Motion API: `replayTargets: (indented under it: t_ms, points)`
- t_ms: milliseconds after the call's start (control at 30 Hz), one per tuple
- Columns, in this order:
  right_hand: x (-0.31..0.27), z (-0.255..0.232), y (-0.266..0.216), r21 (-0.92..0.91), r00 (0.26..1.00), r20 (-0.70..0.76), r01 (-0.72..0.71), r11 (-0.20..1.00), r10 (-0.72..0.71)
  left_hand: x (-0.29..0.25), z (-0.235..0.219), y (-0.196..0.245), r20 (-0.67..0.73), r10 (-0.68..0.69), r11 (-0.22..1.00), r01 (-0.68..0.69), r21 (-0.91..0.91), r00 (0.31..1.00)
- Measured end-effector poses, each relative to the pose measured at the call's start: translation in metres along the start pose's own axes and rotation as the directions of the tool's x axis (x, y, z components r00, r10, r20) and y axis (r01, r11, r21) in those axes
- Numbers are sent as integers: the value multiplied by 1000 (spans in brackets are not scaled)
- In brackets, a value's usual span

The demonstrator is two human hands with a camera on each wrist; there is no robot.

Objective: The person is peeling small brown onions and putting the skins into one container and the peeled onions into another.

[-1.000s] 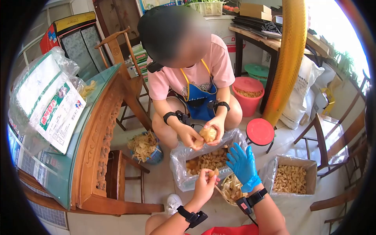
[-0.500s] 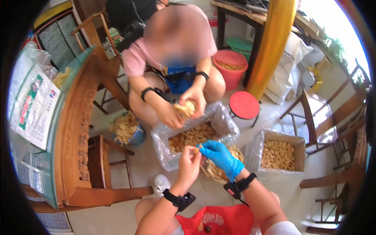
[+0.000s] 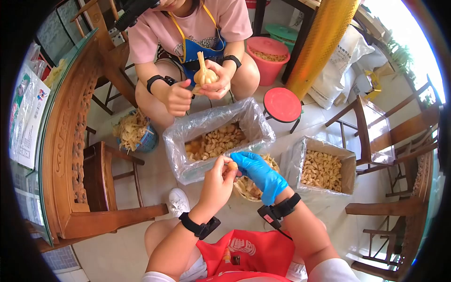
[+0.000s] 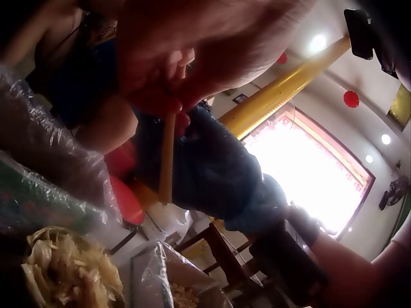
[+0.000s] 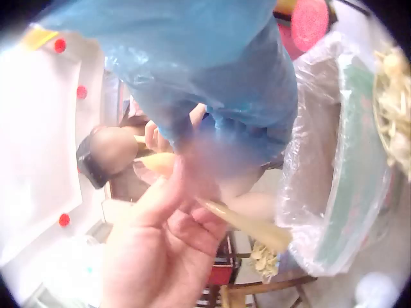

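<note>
A pale tiled floor spreads under the work, with a carved wooden table along the left edge, a wooden chair at the right and a yellow pillar rising at upper right. A red-topped stool stands just right of centre. At upper centre another person, seated, holds a garlic bulb.

The bare left hand, in the middle of the frame, pinches a garlic clove between thumb and fingers; a pale tan rod sticks out below it in the left wrist view. The gloved right hand meets it from the right, fingers bent inward; whether they grip the clove cannot be told.

Just beyond the hands, a plastic-lined box contains many cloves. A second lined box, right of centre, holds more. Partly hidden by the glove, a husk basket is heaped with skins; a blue basket at left centre also holds husks.
</note>
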State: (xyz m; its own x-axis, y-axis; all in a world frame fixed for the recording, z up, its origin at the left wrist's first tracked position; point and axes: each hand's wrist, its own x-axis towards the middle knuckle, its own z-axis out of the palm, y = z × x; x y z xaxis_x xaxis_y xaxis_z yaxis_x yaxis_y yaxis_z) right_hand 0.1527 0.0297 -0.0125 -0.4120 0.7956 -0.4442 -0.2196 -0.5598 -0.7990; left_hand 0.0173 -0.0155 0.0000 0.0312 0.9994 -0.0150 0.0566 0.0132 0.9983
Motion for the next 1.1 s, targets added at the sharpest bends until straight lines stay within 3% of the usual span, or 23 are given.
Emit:
replayTargets:
  t_ms: [100, 267, 333, 367, 433, 467, 500, 567, 600, 633, 667, 833, 900, 933, 1000, 1100]
  points:
    - [-2, -6, -5, 114, 994, 97, -58, 992, 47, 0, -2, 4, 47, -18, 1000, 17, 7, 999]
    - [0, -8, 4, -8, 998, -70, -1, 1000, 0, 4, -4, -5, 13, -100, 994, 101, -45, 995]
    - [1, -13, 5, -124, 959, -276, 34, 992, -68, 3, -2, -5, 12, -104, 992, 105, -71, 995]
    - [5, -19, 7, -125, 960, -274, 31, 992, -64, 2, -1, -3, 20, -110, 986, 112, -126, 994]
    - [14, -37, 8, -511, 861, -447, -24, 859, -242, -1, -4, 3, 29, -119, 977, 122, -176, 992]
    - [7, -39, 1, -637, 856, -436, -76, 767, -277, -2, -6, 6, 18, -138, 976, 139, -167, 990]
    - [9, -44, 5, -636, 857, -436, -76, 768, -276, -3, -8, 7, 6, -156, 975, 155, -158, 988]
    - [17, -48, 14, -607, 889, -448, -226, 762, -94, -2, -10, 3, 22, -188, 967, 189, -173, 982]
    - [20, -46, 13, -606, 889, -448, -226, 763, -92, -1, -11, 1, 40, -218, 957, 222, -187, 975]
    - [24, -41, 11, -380, 904, -391, 13, 925, -173, 0, -12, -1, 40, -220, 957, 224, -187, 975]
    - [27, -35, 6, -102, 894, -359, 247, 964, -267, 1, -12, -2, 48, -265, 940, 269, -208, 963]
    - [19, -15, -10, -187, 915, -278, 248, 951, -293, 5, -13, 2, 46, -312, 936, 315, -157, 949]
    - [14, -6, -10, -172, 963, 101, 263, 949, -249, 6, -11, -2, -4, -284, 951, 281, -130, 959]
    - [10, 0, -9, -171, 964, 102, 262, 950, -247, 7, -10, -6, -6, -285, 950, 282, -130, 958]
    - [3, 9, -6, -445, 963, 89, 266, 855, -253, 6, -7, -14, -46, -260, 956, 251, -150, 964]
    - [-3, 14, -4, -406, 936, 20, 328, 853, -350, 4, -2, -19, -62, -224, 963, 211, -170, 973]
